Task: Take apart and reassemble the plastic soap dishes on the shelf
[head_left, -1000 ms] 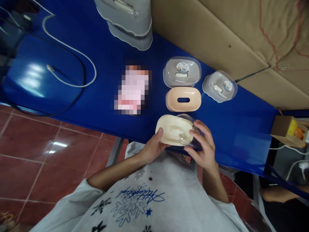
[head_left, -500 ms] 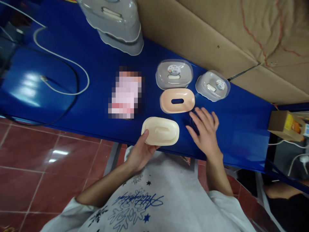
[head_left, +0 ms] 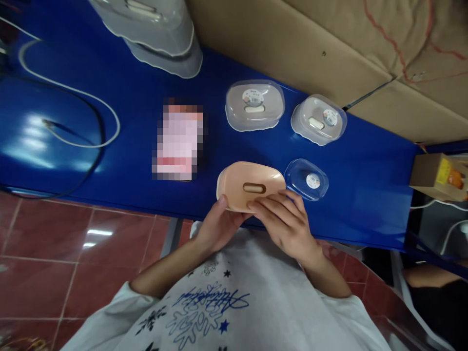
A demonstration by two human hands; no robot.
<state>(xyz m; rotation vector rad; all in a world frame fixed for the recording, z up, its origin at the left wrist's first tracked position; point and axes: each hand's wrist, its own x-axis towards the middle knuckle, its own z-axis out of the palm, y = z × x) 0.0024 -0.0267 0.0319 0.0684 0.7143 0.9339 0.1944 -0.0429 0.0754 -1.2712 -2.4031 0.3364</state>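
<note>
Near the table's front edge, a peach soap dish tray (head_left: 237, 178) sits over a cream soap dish base (head_left: 255, 188). The base's raised ridge shows through the tray's slot, and its rim shows at the left. My left hand (head_left: 221, 224) grips the pair from the left front, thumb over the rim. My right hand (head_left: 288, 222) has its fingers bent over the tray's right front edge; its thumb is hidden. Just right of the tray lies a clear plastic lid (head_left: 300, 187) with a round sticker.
Farther back stand two soap boxes with clear lids, one in the middle (head_left: 237, 112) and one on the right (head_left: 303, 117). Stacked larger lidded boxes (head_left: 164, 34) are at back left. A blurred-out pink item (head_left: 179, 141) and cables (head_left: 113, 109) lie left. Cardboard (head_left: 274, 53) borders the back.
My right hand has brought the peach tray toward me and onto the cream base in my left hand. The clear lid, earlier mostly behind my right hand, now shows fully.
</note>
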